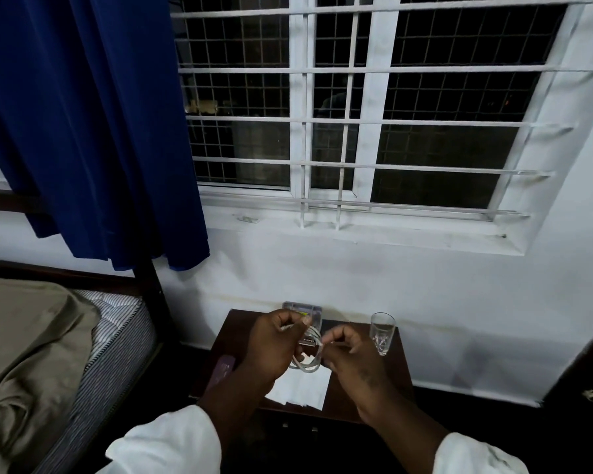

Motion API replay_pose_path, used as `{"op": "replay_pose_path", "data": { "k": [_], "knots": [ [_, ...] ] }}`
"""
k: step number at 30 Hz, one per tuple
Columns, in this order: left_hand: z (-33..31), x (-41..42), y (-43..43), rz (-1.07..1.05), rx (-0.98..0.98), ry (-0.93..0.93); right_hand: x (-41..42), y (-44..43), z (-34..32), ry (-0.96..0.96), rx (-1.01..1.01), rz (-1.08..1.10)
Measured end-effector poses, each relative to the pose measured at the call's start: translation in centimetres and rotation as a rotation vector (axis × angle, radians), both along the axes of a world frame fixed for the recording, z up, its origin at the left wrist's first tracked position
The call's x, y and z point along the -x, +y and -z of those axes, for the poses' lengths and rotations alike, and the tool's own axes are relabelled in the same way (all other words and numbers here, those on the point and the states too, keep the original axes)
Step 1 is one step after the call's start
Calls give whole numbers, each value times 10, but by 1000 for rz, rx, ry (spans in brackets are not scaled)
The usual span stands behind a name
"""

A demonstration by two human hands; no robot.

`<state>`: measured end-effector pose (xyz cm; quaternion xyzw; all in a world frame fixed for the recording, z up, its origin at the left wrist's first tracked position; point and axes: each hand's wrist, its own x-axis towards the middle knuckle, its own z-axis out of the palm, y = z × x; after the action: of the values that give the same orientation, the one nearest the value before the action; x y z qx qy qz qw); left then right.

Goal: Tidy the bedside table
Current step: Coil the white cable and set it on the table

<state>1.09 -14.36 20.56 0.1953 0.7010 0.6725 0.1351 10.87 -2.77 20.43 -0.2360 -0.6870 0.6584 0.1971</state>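
Note:
A dark wooden bedside table (396,367) stands under the window. Above its middle I hold a coiled white cable (310,355) with both hands. My left hand (271,347) pinches the cable's upper end, and my right hand (351,360) grips the loop from the right. White paper (302,388) lies on the table under the coil. Behind my hands stands a clear plastic box (303,311), partly hidden. A clear drinking glass (382,333) stands upright at the table's back right. A purple flat object (224,369) lies at the left edge.
A bed with a striped mattress (117,343) and olive sheet (24,343) sits to the left, with a dark bedpost (151,292) near the table. A blue curtain (93,131) hangs above the bed. The barred window (356,107) and white wall are behind.

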Motion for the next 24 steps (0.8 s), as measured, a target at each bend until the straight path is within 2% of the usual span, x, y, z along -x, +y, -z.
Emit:
{"op": "replay_pose_path", "data": {
  "k": [3, 7, 11, 17, 24],
  "knots": [
    [10, 10, -2, 44, 19, -31, 11, 1, 15, -35, 4, -3],
    [28, 33, -10, 120, 38, -109, 32, 8, 29, -53, 110, 1],
    [57, 67, -25, 177, 251, -69, 60, 15, 46, -114, 53, 4],
    [104, 123, -45, 18, 429, -3, 126, 9, 79, -202, 28, -84],
    [154, 189, -58, -198, 526, -8, 219, -6, 137, -272, -64, -144]
  ]
}}
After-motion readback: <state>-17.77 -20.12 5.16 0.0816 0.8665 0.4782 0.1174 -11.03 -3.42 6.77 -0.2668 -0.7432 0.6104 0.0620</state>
